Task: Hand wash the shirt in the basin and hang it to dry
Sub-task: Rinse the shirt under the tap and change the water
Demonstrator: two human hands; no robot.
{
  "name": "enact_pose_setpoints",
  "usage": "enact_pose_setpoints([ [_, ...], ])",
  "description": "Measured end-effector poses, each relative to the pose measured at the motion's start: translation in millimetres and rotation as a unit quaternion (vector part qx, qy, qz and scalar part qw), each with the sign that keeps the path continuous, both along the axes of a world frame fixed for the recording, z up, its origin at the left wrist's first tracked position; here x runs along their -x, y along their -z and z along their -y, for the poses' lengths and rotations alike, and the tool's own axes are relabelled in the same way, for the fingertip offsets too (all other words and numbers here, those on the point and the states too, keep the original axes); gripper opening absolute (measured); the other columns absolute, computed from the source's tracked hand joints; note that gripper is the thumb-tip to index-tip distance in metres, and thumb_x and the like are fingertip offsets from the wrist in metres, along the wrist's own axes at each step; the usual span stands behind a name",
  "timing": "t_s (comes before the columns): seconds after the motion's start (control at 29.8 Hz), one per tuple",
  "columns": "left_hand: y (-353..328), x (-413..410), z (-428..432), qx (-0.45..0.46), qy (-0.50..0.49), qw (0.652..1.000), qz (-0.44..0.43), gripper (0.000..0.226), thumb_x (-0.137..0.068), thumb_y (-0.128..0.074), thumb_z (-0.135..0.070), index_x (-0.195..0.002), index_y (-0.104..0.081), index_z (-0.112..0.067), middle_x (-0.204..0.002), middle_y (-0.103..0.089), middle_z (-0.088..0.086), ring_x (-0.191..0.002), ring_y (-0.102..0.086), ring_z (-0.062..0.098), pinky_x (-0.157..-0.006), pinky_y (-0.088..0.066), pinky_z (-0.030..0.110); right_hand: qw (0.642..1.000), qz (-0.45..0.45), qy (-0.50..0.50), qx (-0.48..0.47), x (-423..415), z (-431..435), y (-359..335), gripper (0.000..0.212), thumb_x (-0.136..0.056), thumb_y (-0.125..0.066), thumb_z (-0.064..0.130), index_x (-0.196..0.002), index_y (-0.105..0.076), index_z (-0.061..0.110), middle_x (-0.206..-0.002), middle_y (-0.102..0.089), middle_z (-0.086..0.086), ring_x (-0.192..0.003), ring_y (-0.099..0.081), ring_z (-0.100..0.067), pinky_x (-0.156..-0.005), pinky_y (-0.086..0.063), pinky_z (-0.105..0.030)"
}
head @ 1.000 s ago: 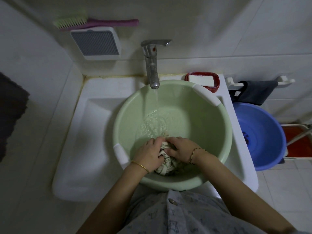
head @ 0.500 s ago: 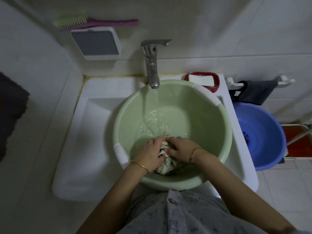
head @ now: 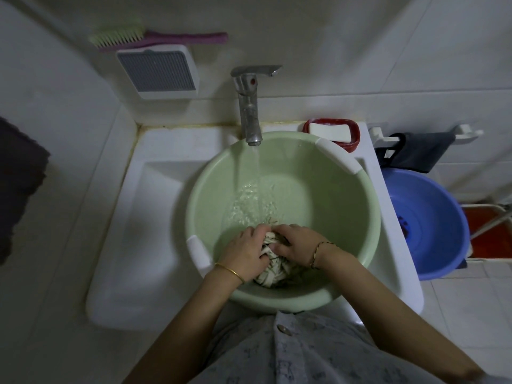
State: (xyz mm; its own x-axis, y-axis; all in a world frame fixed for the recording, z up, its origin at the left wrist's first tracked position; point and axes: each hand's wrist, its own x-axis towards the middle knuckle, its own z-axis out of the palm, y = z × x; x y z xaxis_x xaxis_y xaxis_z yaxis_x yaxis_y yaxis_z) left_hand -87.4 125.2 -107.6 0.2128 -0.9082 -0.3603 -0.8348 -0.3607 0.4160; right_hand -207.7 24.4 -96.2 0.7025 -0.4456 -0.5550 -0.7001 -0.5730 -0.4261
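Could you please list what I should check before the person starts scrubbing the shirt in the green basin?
1. Grip on the shirt: the left hand and the right hand both curl round the bunched cloth: ok.
2. Shirt inside the green basin, near its front wall: ok.
3. Faucet running, with the stream landing in the basin beyond the hands: ok.
4. Water deep enough to soak the shirt: cannot tell; only a shallow pool shows.
5. Soap bar in its red dish behind the basin rim: ok.
6. Soap on the shirt: cannot tell.
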Motion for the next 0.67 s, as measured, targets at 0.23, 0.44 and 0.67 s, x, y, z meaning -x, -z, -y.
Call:
enact_pose_setpoints([
  [0.23,-1.2,0.1,0.2,-0.003,0.004,1.0,0.011,0.056,-0.086,-0.054,-0.029,-0.138,-0.034,-0.023,-0.126,-0.049,0.012,-0.115,-0.049,0.031,-0.089,-0.04,0.036,1.0,-0.001,-0.001,0.001,-0.3,0.5,0.5,0.052,-0.094,-0.046,0.044,-0.14,-0.038,0.02,-0.127,-0.052,-0.015,-0.117,-0.051,-0.032,-0.098,-0.04,-0.035],
  [0.44,-2.1,0.5,-0.2,0.0,0.004,1.0,0.014,0.056,-0.086,-0.053,-0.029,-0.138,-0.034,-0.023,-0.125,-0.05,0.012,-0.114,-0.049,0.032,-0.088,-0.04,0.036,1.0,0.002,0.001,0.003,0.2,0.3,2.5,0.052,-0.094,-0.046,0.044,-0.14,-0.039,0.02,-0.127,-0.053,-0.016,-0.117,-0.051,-0.033,-0.098,-0.04,-0.036],
  [0.67,-4.6,1.0,-0.2,0.002,0.008,0.999,0.033,0.056,-0.087,-0.053,-0.03,-0.139,-0.033,-0.023,-0.126,-0.05,0.011,-0.115,-0.05,0.031,-0.088,-0.039,0.036,1.0,0.003,0.002,0.002,0.3,0.1,3.2,0.052,-0.094,-0.046,0.045,-0.139,-0.039,0.019,-0.125,-0.054,-0.016,-0.115,-0.052,-0.032,-0.097,-0.04,-0.035],
])
